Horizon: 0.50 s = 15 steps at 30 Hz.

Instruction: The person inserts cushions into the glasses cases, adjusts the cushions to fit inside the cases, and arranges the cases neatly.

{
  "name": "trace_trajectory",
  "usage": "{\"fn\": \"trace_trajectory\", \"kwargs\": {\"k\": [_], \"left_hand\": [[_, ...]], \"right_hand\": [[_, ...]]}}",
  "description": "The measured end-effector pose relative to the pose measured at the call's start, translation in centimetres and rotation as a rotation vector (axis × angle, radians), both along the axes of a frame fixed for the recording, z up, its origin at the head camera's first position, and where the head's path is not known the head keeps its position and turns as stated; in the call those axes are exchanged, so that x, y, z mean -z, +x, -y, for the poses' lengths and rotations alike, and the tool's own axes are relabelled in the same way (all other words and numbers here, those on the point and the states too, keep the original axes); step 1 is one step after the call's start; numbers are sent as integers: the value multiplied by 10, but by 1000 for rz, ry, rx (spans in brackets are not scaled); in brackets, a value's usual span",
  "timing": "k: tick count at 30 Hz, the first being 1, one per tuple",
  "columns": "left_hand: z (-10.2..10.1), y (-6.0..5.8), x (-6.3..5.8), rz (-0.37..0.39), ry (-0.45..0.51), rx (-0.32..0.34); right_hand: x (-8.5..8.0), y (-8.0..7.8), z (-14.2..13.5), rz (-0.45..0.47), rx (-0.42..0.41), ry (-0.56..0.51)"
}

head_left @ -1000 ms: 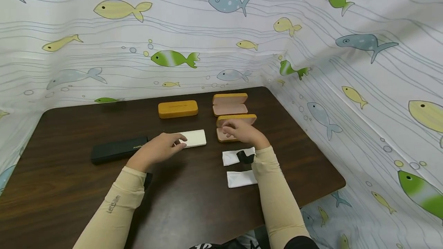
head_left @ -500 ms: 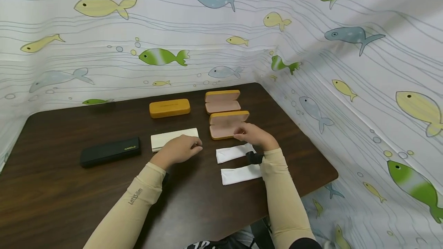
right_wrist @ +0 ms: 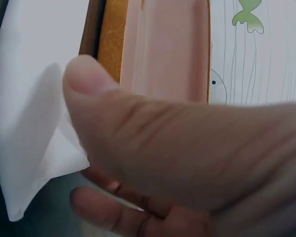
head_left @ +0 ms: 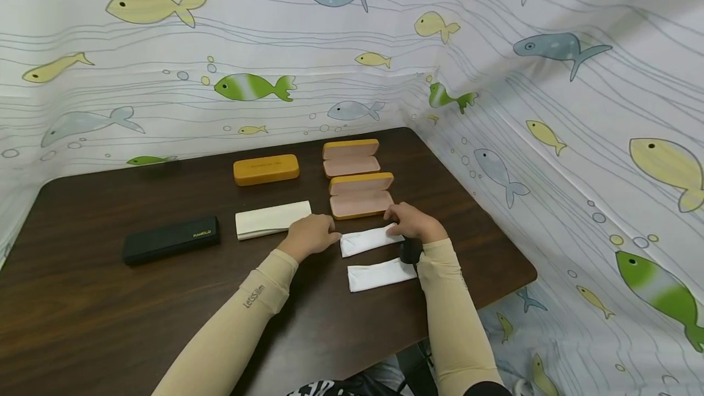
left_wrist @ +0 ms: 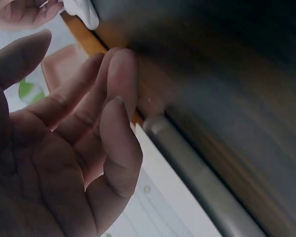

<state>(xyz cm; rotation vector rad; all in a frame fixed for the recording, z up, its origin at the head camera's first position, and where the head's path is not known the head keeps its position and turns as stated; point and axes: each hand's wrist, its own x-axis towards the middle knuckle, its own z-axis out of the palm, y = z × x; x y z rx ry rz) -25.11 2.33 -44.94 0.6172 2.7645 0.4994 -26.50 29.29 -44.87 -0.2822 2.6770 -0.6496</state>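
Fish-print curtain (head_left: 181, 96) behind and to the right of a dark wooden tabletop (head_left: 71, 298). Black case (head_left: 172, 241) on the left; shut yellow case (head_left: 266, 170) farther back; front open case (head_left: 362, 203) and back open case (head_left: 352, 167) in a row to its right. Cream folded piece (head_left: 264, 220) below the shut one. Near white cloth (head_left: 381, 274) roughly parallel to the far white cloth (head_left: 367, 240), the latter just in front of the front open case and between both hands, long axis left to right, right end slightly farther back. Left hand (head_left: 313, 234) just beside the left end, fingers loosely bent, holding nothing visible. Right hand (head_left: 415, 223) at the right end, seemingly nearer. Right thumb (right_wrist: 91, 79) over the cloth's far edge; pinching or merely touching, cannot tell.
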Motion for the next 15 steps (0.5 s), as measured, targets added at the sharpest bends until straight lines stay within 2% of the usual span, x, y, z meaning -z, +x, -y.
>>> {"fn": "trace_trajectory", "kwargs": {"k": [9, 15], "left_hand": [[-23, -1, 3, 8, -53, 21], [-30, -3, 6, -5, -62, 14]], "right_hand": [[2, 1, -2, 38, 95, 43], [6, -1, -5, 38, 99, 45]]}}
